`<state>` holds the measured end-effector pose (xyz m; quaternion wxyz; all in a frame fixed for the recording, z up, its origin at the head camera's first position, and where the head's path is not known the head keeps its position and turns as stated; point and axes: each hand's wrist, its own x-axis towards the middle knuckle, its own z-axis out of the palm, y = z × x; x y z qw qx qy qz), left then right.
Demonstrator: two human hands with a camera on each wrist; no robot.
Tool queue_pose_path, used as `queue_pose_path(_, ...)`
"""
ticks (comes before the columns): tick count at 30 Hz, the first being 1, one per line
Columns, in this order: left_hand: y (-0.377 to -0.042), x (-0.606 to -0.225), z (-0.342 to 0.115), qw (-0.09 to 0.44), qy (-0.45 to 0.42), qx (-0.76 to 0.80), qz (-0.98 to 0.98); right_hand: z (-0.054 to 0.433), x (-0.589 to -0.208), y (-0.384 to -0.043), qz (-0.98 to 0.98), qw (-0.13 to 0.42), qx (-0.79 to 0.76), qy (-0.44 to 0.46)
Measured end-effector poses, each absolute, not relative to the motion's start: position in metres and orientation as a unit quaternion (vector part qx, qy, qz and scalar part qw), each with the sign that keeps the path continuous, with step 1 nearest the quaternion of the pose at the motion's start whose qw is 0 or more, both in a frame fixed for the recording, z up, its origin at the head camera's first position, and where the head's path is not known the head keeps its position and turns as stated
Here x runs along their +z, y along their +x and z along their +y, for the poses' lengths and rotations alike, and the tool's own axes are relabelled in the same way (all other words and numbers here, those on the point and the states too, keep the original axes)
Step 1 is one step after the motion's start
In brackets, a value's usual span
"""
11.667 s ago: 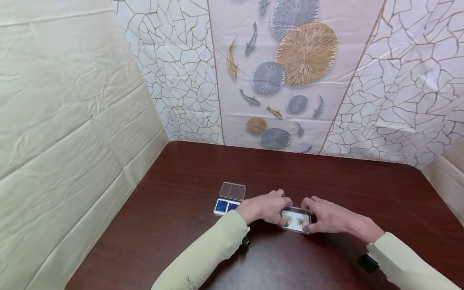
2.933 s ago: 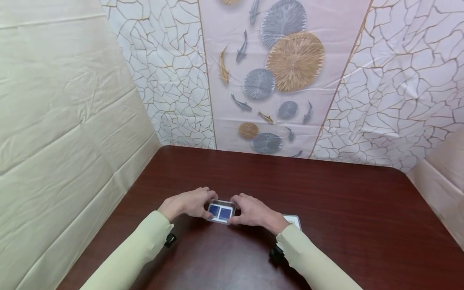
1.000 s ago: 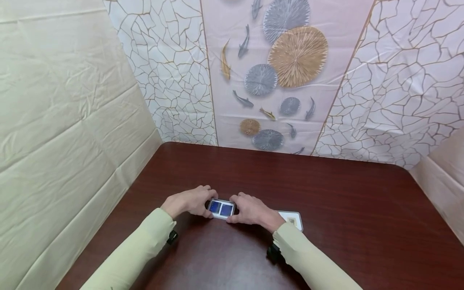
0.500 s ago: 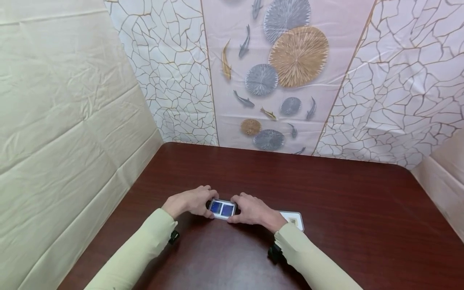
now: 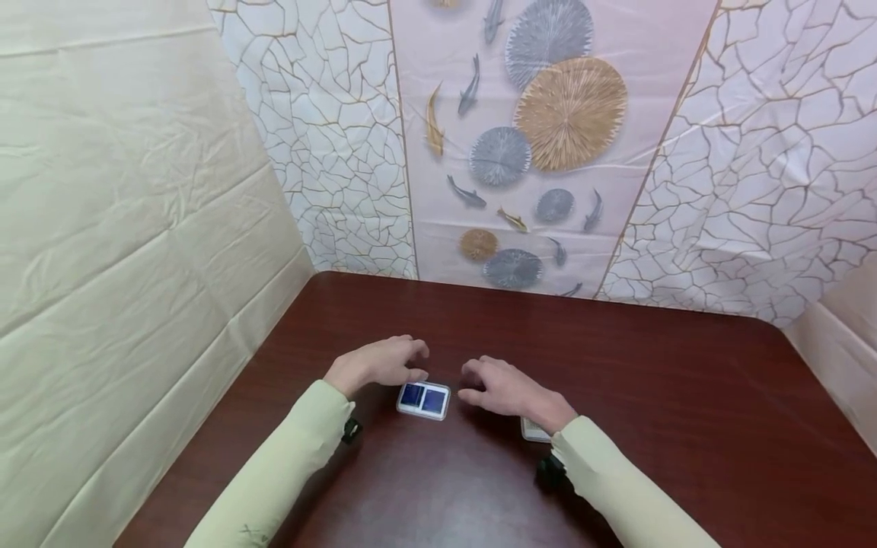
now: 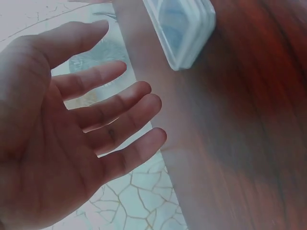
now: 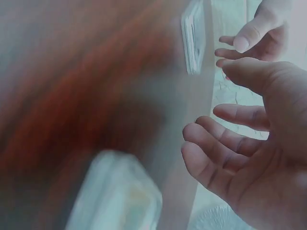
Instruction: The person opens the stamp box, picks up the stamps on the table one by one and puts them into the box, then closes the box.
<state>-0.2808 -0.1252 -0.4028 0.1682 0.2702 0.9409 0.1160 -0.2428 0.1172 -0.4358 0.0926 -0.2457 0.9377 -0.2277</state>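
Note:
On the table lies a small clear plastic case with a white insert and two dark blue squares; its lid looks closed. My left hand hovers at its far left edge, fingers spread and holding nothing. In the left wrist view the case sits apart from those fingers. My right hand is off to the right of it, fingers loosely bent around nothing. Under the right forearm a second clear case is mostly hidden in the head view; the right wrist view shows this second case blurred.
The dark reddish-brown wooden table reaches back to a patterned cloth with fish and round leaf shapes. A cream cloth wall stands along the left side. Black wrist cameras sit under both cuffs.
Earlier the blue-square case had its lid raised, then both hands held its sides. Now both hands have let go and drawn apart; the left has risen and the right has moved right.

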Motion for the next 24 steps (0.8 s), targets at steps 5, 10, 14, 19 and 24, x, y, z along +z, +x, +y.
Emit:
queue_pose_path(5,-0.285,-0.402,-0.113,0.152,0.286,0.110,0.940,0.137,-0.429,-0.247,0.940,0.078,-0.229,-0.239)
queue_pose_path(10,-0.294,-0.395,-0.099,0.124,0.316,0.091,0.936,0.166,-0.422,-0.254,0.946,0.053,-0.209,-0.240)
queue_pose_path(14,-0.303,-0.384,-0.089,0.097,0.331,0.080,0.935,0.188,-0.413,-0.262,0.952,0.039,-0.198,-0.228)
queue_pose_path(19,-0.309,-0.374,-0.081,0.086,0.334,0.070,0.936,0.216,-0.404,-0.265,0.957,0.027,-0.192,-0.217)
queue_pose_path(24,-0.316,-0.363,-0.079,0.084,0.324,0.068,0.940,0.242,-0.391,-0.267,0.963,0.003,-0.171,-0.210)
